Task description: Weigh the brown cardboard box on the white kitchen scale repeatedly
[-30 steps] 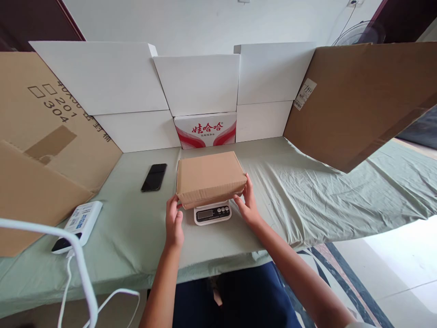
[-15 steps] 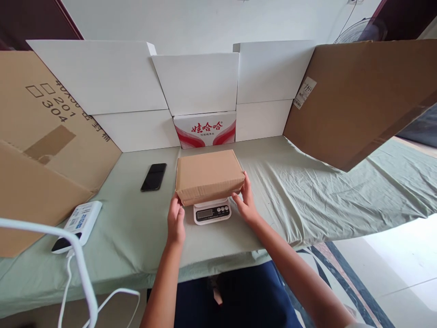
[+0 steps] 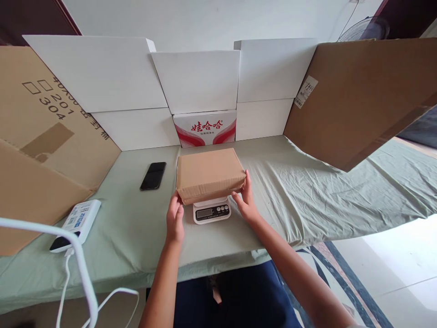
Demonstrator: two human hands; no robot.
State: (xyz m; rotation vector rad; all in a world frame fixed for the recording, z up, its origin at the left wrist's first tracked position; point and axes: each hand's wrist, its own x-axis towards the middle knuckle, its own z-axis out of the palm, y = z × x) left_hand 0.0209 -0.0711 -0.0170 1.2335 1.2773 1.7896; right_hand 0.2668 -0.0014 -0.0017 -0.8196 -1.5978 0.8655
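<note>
A brown cardboard box [image 3: 210, 171] lies flat over a small white kitchen scale [image 3: 212, 213], covering its weighing plate. Only the scale's front edge, with a grey display and several round buttons, shows below the box. At the box's front left corner my left hand [image 3: 175, 218] grips it, fingertips tucked behind the edge. My right hand [image 3: 246, 200] is closed on the front right corner, thumb in front and fingers along the side. Whether the box's full weight rests on the scale, I cannot tell.
A black phone [image 3: 153, 176] lies left of the box. Further left is a white power bank [image 3: 80, 223] with a white cable [image 3: 82, 264]. White boxes [image 3: 198, 82] and a red-and-white carton [image 3: 205, 129] line the back; large cardboard boxes [image 3: 355, 100] stand at both sides.
Almost nothing differs. Both hands keep the same hold on the box, and the whole view has shifted very slightly.
</note>
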